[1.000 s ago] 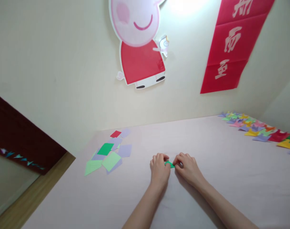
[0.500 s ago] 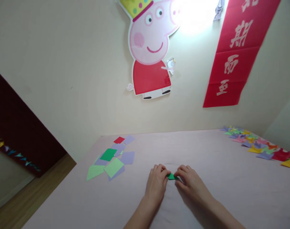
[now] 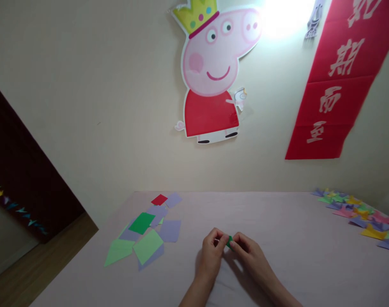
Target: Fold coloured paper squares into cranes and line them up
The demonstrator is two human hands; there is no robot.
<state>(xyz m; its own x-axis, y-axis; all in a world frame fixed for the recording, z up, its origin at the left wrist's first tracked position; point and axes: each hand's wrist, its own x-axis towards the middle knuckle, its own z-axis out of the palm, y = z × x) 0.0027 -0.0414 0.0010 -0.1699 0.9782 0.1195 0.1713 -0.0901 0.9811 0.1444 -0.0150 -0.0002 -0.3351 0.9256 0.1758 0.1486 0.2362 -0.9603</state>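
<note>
Between my two hands is a small folded piece of green paper, mostly covered by my fingers. My left hand pinches its left side between thumb and fingertips. On the right side, the thumb and fingers of my right hand are closed on it too. The paper seems held a little above the pale tabletop, with shadows below the hands. How it is folded cannot be made out.
Loose square sheets lie at the left: green, light green, purple and red. Several folded paper figures line the right edge. Behind the table, a pig cutout and a red banner hang on the wall.
The green paper was lying low on the table between my fingertips; now it is tilted up and more covered by them. My hands have drawn closer together. The camera view has shifted.
</note>
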